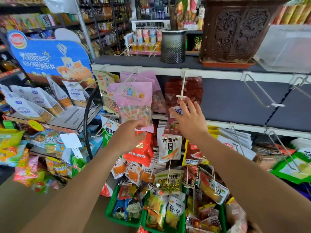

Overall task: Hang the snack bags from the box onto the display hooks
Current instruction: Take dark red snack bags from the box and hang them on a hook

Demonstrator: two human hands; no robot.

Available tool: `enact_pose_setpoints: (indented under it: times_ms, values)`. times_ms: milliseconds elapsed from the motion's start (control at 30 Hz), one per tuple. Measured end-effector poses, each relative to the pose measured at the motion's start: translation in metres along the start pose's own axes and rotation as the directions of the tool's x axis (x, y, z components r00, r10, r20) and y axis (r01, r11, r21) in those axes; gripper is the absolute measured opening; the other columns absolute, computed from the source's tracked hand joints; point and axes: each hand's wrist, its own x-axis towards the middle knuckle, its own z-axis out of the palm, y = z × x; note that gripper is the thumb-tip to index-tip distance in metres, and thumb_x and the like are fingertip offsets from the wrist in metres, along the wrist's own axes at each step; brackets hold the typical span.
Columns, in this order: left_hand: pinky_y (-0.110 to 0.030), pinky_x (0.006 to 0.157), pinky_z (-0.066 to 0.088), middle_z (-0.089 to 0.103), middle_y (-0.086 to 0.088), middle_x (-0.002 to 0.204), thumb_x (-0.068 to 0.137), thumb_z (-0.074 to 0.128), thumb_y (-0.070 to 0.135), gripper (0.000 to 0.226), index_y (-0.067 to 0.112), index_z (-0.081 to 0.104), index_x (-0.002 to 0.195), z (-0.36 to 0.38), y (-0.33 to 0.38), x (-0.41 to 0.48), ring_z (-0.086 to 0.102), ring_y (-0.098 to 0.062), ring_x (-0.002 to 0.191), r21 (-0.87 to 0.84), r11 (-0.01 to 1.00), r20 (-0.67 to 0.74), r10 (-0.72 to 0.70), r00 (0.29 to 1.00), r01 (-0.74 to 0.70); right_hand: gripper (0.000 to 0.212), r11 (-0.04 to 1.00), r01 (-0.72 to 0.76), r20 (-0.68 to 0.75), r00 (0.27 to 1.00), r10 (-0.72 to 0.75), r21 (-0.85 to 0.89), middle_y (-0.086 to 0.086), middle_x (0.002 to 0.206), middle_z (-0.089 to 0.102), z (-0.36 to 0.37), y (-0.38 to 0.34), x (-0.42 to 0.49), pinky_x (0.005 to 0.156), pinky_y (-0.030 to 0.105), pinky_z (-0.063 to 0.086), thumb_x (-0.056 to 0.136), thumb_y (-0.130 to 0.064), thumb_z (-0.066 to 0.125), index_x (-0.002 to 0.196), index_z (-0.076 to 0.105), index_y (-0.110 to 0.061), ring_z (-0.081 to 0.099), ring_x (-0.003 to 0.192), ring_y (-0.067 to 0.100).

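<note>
While the pink bag (pixel 133 98) hangs at the front of its hook (pixel 130 79), the left hand (pixel 129 137) holds the bag's lower edge, the grip closed in a pinch with the fingers curled round that edge. Whether the bag's hole sits fully on the wire cannot be told. More pink bags hang behind it on the same hook. The right hand (pixel 190 120) is raised in front of the red bags (pixel 193 88) on the neighbouring hook (pixel 183 84); its grip is wide open, fingers spread and straight, holding nothing, the fingertips just below the hook's end bar. Contact with the red bags cannot be confirmed. Judged from the display, the task is partly complete: the left hooks under the top rail (pixel 218 74) carry stock, while the empty hooks (pixel 259 93) to the right on the same rail carry none. The supply box cannot be identified in this view; only green baskets (pixel 111 206) of mixed packets show below. Probable remaining work: seat the pink bag, release it, fetch further bags and load the empty hooks.
</note>
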Motion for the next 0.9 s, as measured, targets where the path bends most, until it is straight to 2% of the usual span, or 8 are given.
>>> enact_pose_setpoints:
  times_ms: [200, 433, 533, 700, 900]
  values:
    - [-0.029, 0.082, 0.048, 0.061, 0.006, 0.118, 0.093, 0.062, 0.037, 0.036, 0.025, 0.059, 0.127, 0.002, -0.009, 0.002, 0.059, -0.008, 0.089, 0.063, 0.998, 0.019, -0.001, 1.000, 0.000, 0.061, 0.999, -0.008, 0.039, 0.999, 0.007, 0.038, 0.014, 0.163, 0.013, 0.004, 0.014, 0.030, 0.122, 0.051, 0.007, 0.100, -0.050, 0.043, 0.154, 0.015, -0.039, 0.000, 0.151, 0.036]
    - [-0.031, 0.086, 0.049, 0.062, 0.005, 0.121, 0.092, 0.063, 0.036, 0.038, 0.023, 0.059, 0.128, 0.006, -0.006, -0.007, 0.058, -0.010, 0.095, 0.068, 0.997, 0.032, -0.023, 0.999, 0.021, 0.066, 0.997, -0.042, 0.038, 0.998, 0.040, 0.063, 0.013, 0.165, -0.001, 0.001, -0.002, 0.006, 0.120, 0.053, 0.008, 0.099, -0.047, 0.048, 0.155, 0.013, -0.036, -0.005, 0.151, 0.037]
    - [-0.037, 0.091, 0.050, 0.061, 0.002, 0.127, 0.093, 0.062, 0.037, 0.041, 0.024, 0.057, 0.131, 0.006, -0.001, -0.010, 0.060, -0.014, 0.104, 0.091, 0.996, 0.046, -0.025, 0.999, 0.021, 0.068, 0.995, -0.042, 0.035, 0.999, 0.039, 0.089, 0.011, 0.165, 0.003, -0.007, -0.002, -0.012, 0.120, 0.052, 0.016, 0.098, -0.045, 0.051, 0.154, 0.016, -0.034, 0.005, 0.151, 0.036]
    - [-0.040, 0.101, 0.045, 0.051, 0.000, 0.141, 0.093, 0.059, 0.041, 0.047, 0.024, 0.052, 0.136, 0.004, 0.009, -0.017, 0.053, -0.019, 0.124, 0.159, 0.987, 0.074, -0.005, 0.997, -0.006, 0.062, 0.982, -0.066, 0.088, 0.995, 0.051, 0.176, 0.007, 0.161, 0.018, -0.030, -0.004, -0.042, 0.116, 0.049, 0.025, 0.097, -0.035, 0.046, 0.153, 0.019, -0.030, 0.017, 0.147, 0.033]
    - [-0.045, 0.096, 0.047, 0.047, -0.003, 0.142, 0.090, 0.058, 0.048, 0.056, 0.027, 0.045, 0.140, 0.002, 0.018, -0.028, 0.051, -0.026, 0.123, 0.336, 0.942, 0.132, -0.017, 0.991, -0.029, 0.056, 0.959, -0.141, 0.200, 0.976, 0.092, 0.246, 0.006, 0.146, 0.042, -0.060, -0.009, -0.068, 0.099, 0.049, 0.046, 0.093, -0.039, 0.051, 0.145, 0.034, -0.026, 0.041, 0.132, 0.031]
